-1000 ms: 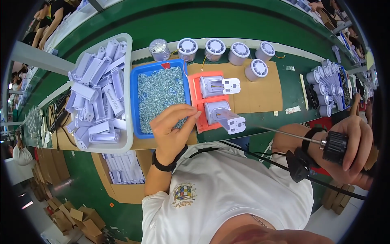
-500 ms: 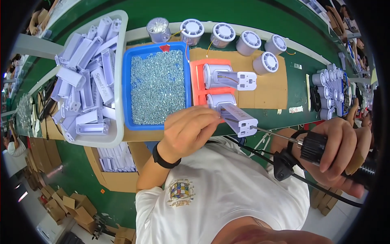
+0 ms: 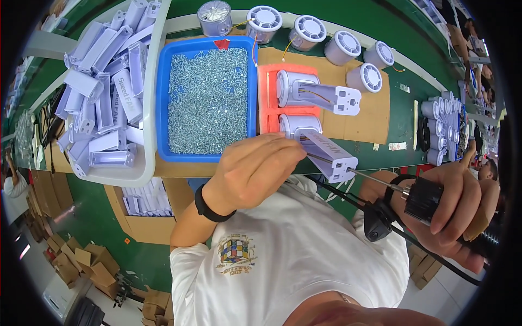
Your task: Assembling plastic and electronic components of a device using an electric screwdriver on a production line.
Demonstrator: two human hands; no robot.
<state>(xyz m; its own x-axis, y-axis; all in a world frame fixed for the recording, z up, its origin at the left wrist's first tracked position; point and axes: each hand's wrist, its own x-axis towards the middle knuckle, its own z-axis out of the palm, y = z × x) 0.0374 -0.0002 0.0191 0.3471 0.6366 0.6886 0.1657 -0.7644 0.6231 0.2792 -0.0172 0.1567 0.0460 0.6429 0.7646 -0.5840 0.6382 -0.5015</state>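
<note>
My right hand [image 3: 454, 209] grips a black electric screwdriver [image 3: 422, 200]. Its long steel shaft passes through the end plate of a pale lilac fan housing's handle [image 3: 325, 148]. That handle joins a round fan body [image 3: 300, 126], set in an orange-red holder [image 3: 270, 120]. My left hand [image 3: 260, 169] is pinched closed where handle and body meet, close to the shaft's far end; whatever its fingertips hold is hidden. Just beyond lies a second fan body with handle [image 3: 302, 89] in the same holder.
Left of the holder stands a blue tray [image 3: 161, 103] of many small screws. Farther left, a white bin [image 3: 155, 157] is heaped with lilac handle shells. Several round fan units [image 3: 308, 31] line the back on cardboard [image 3: 375, 122]. More fan assemblies [image 3: 436, 125] sit at the right.
The whole view has shifted slightly, with the bench higher in the picture. Both hands keep nearly the same place at the handle, and the screwdriver shaft is still through the end plate.
</note>
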